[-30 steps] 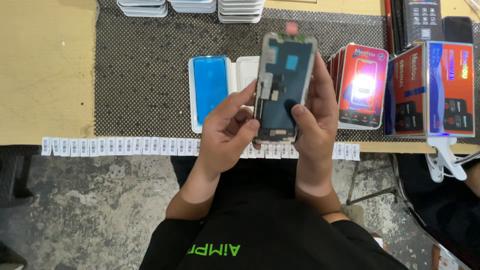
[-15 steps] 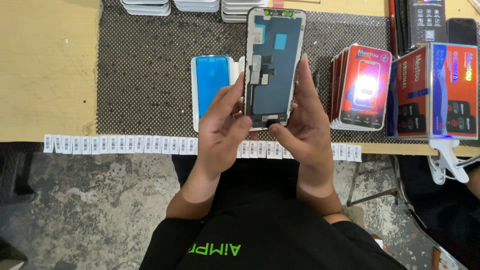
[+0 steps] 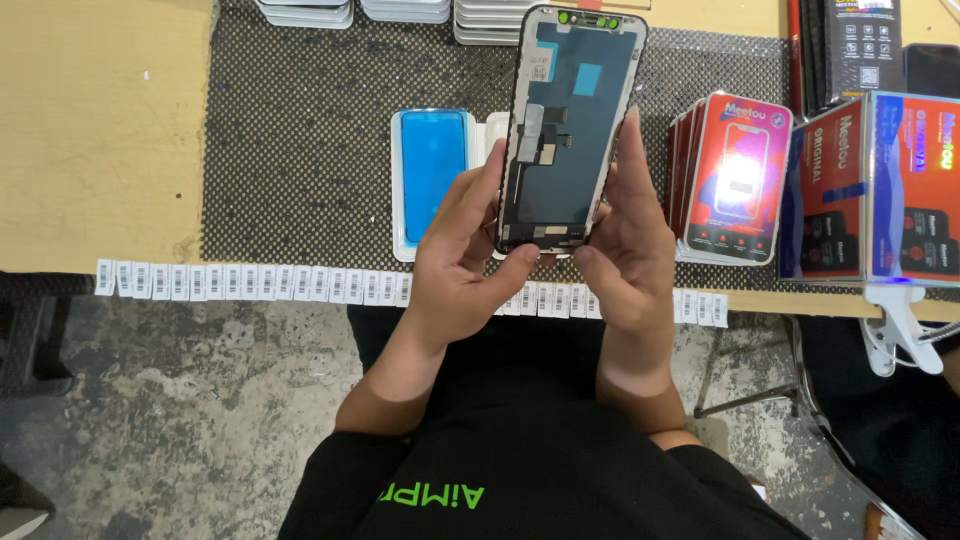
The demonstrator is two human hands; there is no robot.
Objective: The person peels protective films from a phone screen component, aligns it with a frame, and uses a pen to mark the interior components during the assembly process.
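Observation:
I hold a phone screen panel (image 3: 570, 120) upright above the table, back side toward me, with flex cables and small blue patches showing. My left hand (image 3: 462, 262) grips its left edge and lower corner. My right hand (image 3: 625, 250) grips its right edge, thumb under the bottom. Behind the panel on the black mesh mat (image 3: 300, 150) lies a white tray with a blue adhesive frame (image 3: 432, 170).
Red printed boxes (image 3: 738, 178) stand in a row at the right, with larger red and blue boxes (image 3: 880, 190) beyond. A strip of small white labels (image 3: 250, 282) lines the table's front edge. Stacks of white trays (image 3: 400, 10) sit at the back. A white clamp (image 3: 900, 325) hangs at right.
Both hands have raised the screen panel up and away from me, and tilted it slightly to the right. The things on the table have not moved.

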